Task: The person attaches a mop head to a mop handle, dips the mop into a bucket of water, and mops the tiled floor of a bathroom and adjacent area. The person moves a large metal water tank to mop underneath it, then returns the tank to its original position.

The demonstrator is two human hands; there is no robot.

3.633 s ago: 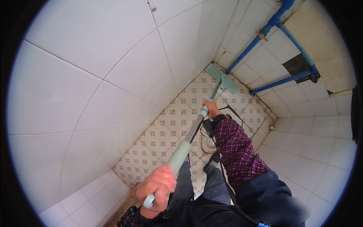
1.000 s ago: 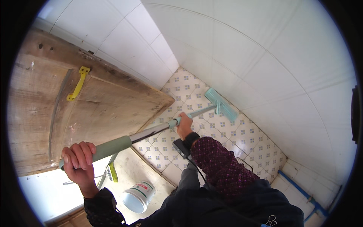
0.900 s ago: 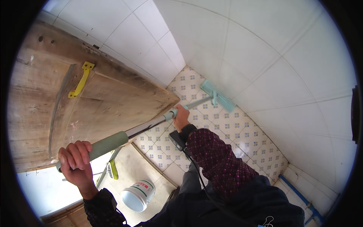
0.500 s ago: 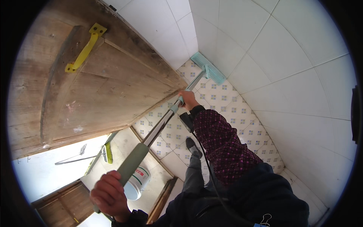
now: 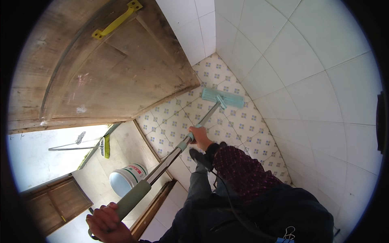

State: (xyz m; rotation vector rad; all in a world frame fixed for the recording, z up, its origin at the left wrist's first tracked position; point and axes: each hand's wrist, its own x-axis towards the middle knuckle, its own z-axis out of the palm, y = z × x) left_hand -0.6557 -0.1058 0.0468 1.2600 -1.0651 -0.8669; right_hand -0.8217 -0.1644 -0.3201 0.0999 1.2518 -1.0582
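Observation:
A flat mop (image 5: 164,166) with a metal pole and a grey-green grip slants across the view from lower left to upper middle. Its light teal rectangular head (image 5: 233,100) lies on the patterned tile floor (image 5: 247,133), between the wooden door's lower corner and the right wall. My left hand (image 5: 107,222) is closed around the grip near its top end. Farther down the pole, just below the teal collar, my right hand (image 5: 199,137) is wrapped around it. My right arm wears a dark purple dotted sleeve.
A brown wooden door (image 5: 121,77) with a yellow handle (image 5: 115,22) stands at the left. White tiled wall (image 5: 304,89) rises on the right. Beyond the wooden threshold (image 5: 154,206) are a white bucket (image 5: 125,178) and a yellow-green broom (image 5: 105,146). My shoe (image 5: 198,157) is near the mop pole.
The mop head has come back from the far corner toward me and turned more level. Both hands moved down and slightly left or right with the pole, and my view has shifted.

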